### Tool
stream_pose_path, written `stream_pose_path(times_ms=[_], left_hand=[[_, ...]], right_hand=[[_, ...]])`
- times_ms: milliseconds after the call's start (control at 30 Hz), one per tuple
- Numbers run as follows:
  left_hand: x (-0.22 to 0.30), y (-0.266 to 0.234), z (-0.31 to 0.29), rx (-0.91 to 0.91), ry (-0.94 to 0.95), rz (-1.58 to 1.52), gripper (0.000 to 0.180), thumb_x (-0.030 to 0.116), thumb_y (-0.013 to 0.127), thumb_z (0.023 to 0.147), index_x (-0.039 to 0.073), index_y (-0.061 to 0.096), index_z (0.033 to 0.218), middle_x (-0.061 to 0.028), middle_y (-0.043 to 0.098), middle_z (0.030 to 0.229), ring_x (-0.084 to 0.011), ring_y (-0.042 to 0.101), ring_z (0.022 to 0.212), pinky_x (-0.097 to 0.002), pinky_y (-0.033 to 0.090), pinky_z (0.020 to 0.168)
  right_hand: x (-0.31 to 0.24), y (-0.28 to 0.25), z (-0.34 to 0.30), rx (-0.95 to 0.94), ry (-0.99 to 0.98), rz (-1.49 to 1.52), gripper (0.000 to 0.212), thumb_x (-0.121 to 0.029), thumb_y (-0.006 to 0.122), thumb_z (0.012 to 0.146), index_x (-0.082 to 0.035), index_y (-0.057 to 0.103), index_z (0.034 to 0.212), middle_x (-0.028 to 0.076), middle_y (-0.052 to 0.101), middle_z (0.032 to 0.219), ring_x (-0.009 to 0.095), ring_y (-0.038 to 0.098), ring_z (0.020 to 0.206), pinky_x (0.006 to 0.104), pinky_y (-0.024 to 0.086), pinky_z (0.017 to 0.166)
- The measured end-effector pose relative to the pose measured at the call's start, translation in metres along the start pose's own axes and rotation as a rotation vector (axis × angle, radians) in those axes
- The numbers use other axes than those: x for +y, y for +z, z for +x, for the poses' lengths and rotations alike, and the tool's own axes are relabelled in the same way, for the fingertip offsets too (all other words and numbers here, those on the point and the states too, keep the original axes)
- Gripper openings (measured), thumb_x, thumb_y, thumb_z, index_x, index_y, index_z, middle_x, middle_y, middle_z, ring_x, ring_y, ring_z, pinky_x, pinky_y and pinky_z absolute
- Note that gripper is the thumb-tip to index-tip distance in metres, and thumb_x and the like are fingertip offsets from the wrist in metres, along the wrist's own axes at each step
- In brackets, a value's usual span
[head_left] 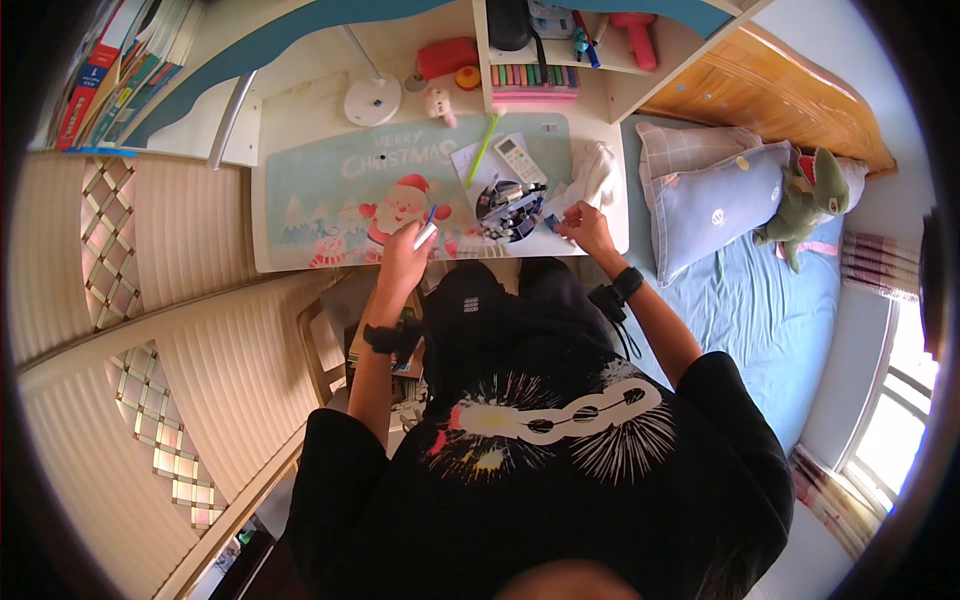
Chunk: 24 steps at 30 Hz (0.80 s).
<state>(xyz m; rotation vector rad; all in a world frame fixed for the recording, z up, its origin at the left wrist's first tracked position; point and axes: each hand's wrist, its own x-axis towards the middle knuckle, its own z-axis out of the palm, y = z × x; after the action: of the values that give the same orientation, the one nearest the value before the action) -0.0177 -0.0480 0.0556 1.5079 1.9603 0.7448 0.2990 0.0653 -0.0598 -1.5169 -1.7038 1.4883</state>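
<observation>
My left hand (402,250) is closed around a slim white pen-like item (426,235), over the front edge of the desk mat. A thin blue piece (432,213) sticks up beside that item; I cannot tell if both are one thing. On the right, the fingers of my right hand (588,228) pinch a small blue item (552,222) too small to name. Between my hands lies a dark cluster of pens and small items (511,209), perhaps in a holder. Behind it are a white remote control (520,160), a long green stick (484,150) and white paper (464,160).
A crumpled white cloth (597,172) lies at the desk's right end. The pale green desk mat (310,165) has a white lamp base (373,102), red pouch (446,58) and small plush toy (440,106) behind it. Shelves stand above; a blue bed (720,310) adjoins the right.
</observation>
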Motion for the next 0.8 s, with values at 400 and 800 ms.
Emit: stream_pose_path(times_ms=[400,800], left_hand=[[-0.006,0.001,0.015,-0.040,0.038,-0.114,0.018,0.016,0.060,0.088,-0.001,0.055,0.090,-0.0209,0.055,0.072,-0.0400,0.054,0.068,-0.0416,0.042,0.058],[-0.028,-0.018,-0.019,0.104,-0.048,-0.056,0.021,0.018,0.062,0.086,-0.002,0.055,0.087,-0.0240,0.056,0.078,-0.0427,0.055,0.076,-0.0435,0.042,0.061]], right_hand=[[-0.013,-0.018,0.009,0.026,0.144,0.453,0.034,-0.013,0.066,0.085,0.008,0.057,0.111,0.009,0.066,0.087,0.016,0.066,0.078,0.0255,0.054,0.068],[0.011,-0.040,0.197,-0.229,0.258,0.897,0.010,-0.008,0.062,0.087,0.002,0.061,0.091,0.009,0.062,0.083,0.017,0.060,0.074,0.0249,0.051,0.066]])
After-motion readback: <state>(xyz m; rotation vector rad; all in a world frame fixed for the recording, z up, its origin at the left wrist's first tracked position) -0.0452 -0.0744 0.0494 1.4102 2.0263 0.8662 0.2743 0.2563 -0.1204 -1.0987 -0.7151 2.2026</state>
